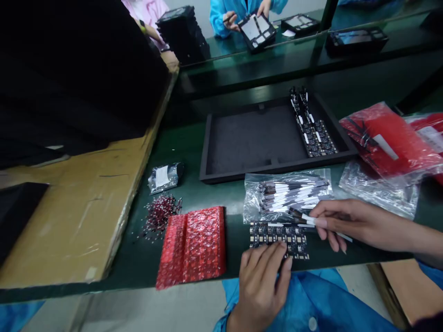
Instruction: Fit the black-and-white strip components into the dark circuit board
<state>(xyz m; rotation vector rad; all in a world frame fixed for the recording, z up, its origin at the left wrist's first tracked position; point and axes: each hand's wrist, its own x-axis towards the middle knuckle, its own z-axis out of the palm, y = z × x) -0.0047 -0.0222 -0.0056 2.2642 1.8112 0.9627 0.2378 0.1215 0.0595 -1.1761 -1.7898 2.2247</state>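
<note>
My right hand [356,221] pinches a thin flat strip [307,218], black at one end and white along its length, perhaps a flex cable. Its black end hangs over the upper edge of a circuit board panel [263,236] with rows of small components. On that panel rest the fingertips of my left hand [261,276], its fingers stretched out and holding nothing. They cover part of the panel's lower edge. Just beyond the panel lies a clear plastic bag [252,198] with several similar strips on it or in it.
A black tray [249,133] holds populated boards [320,136] at its right. Red bags [394,138] lie on the right. Red bubble wrap [204,244], a pile of small parts [162,214] and a silvery packet [165,177] lie left. A co-worker's hands [230,20] handle a black frame opposite.
</note>
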